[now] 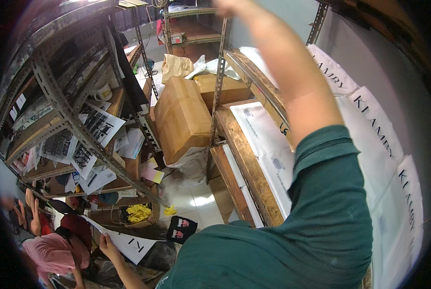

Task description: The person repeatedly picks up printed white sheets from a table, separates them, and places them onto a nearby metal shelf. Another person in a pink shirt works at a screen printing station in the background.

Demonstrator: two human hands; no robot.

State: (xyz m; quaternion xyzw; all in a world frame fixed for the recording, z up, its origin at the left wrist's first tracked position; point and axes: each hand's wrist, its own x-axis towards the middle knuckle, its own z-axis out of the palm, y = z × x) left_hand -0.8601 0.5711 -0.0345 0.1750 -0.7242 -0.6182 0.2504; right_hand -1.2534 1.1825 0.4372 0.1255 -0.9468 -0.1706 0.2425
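Observation:
At the lower left my left hand (108, 248) pinches the edge of a white printed sheet (137, 246) with large black letters, which hangs beside my body. My right arm, in a dark green sleeve, stretches up and across to the top edge. There my right hand (229, 6) is close to the upright post (221, 53) of a metal shelf. Its fingers are cut off by the picture edge, so whether it touches the post or holds anything is hidden. Similar white printed sheets (377, 132) lie in a row on the shelf at my right.
Brown cartons (184, 118) stand on the tiled floor ahead. A metal rack (56, 96) with papers and a mug (103, 92) rises at the left. Yellow scraps (138, 213) fill a lower box. Another person in a pink shirt (56, 253) bends at the lower left.

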